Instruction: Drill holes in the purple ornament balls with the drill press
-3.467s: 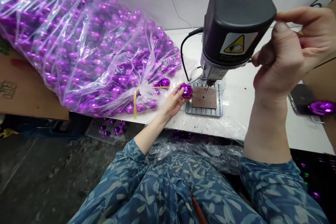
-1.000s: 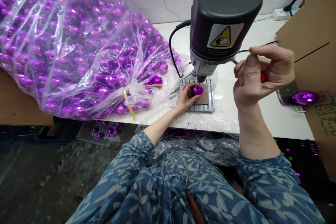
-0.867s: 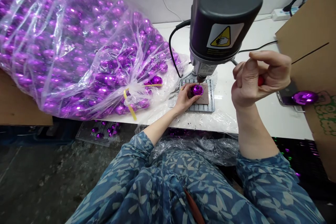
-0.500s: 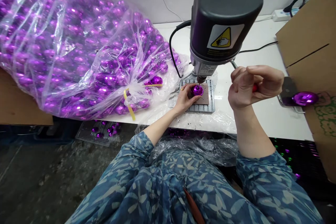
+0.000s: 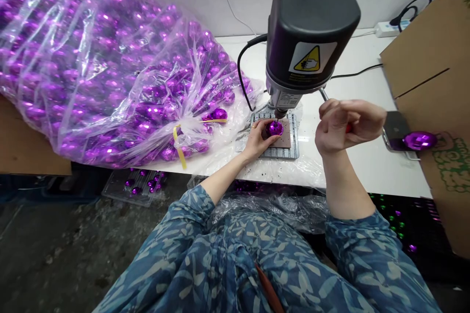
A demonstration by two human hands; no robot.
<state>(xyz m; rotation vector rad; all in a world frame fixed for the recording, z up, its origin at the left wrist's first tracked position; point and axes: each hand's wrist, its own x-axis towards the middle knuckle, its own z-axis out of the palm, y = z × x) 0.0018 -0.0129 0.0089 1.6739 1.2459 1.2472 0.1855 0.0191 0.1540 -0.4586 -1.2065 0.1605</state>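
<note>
Two hands of yours are at work at the drill press (image 5: 312, 14). Your left hand (image 5: 260, 139) pinches a faceted purple ball (image 5: 275, 128) between thumb and fingers, on the brown board (image 5: 286, 142) over the slotted metal base (image 5: 295, 149). The drill bit (image 5: 277, 120) points down at the ball's top; you cannot tell whether it has entered. Your right hand (image 5: 345, 124) is curled around the red knob (image 5: 348, 128) of the metal lever (image 5: 323, 94), to the right of the motor housing.

To your left, a clear bag (image 5: 99, 68) full of purple balls lies partly on the white worktop (image 5: 367, 171), its neck bound with a yellow tie (image 5: 179, 149). To your right, another purple ball, the loose one (image 5: 420, 140), overlaps the phone (image 5: 395, 129) in view, near the cardboard box (image 5: 422, 78).
</note>
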